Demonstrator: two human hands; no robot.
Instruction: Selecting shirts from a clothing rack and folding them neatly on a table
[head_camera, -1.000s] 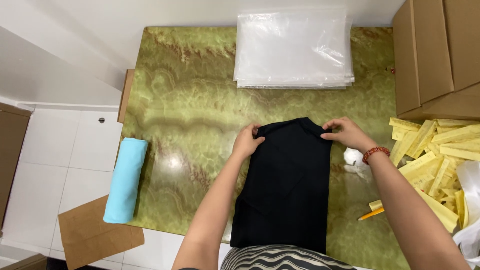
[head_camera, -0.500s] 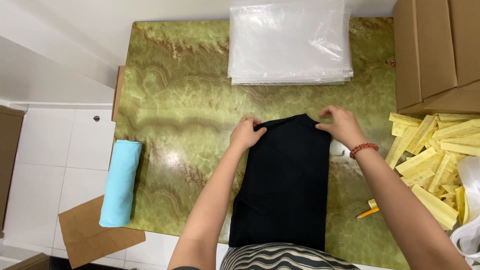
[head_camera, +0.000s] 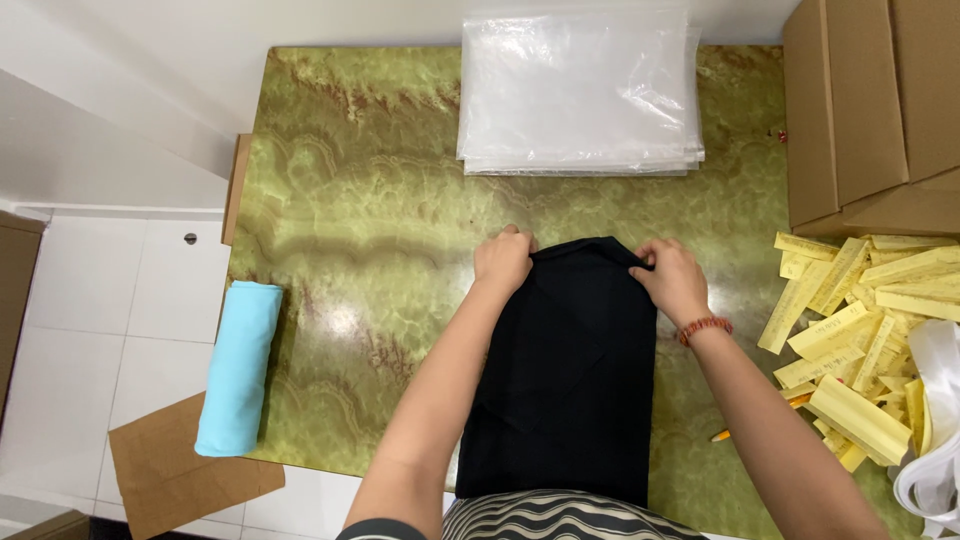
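We pinched the far edge of the black garment (head_camera: 568, 370), left hand (head_camera: 503, 262) and right hand (head_camera: 672, 280) each closed on a corner; it lay on the green table (head_camera: 350, 250) under both hands. We judged it soft, light and limp, best gripped at corners. Clear bags (head_camera: 580, 90) lay beyond the hands; yellow tags (head_camera: 850, 330) right of the right hand.
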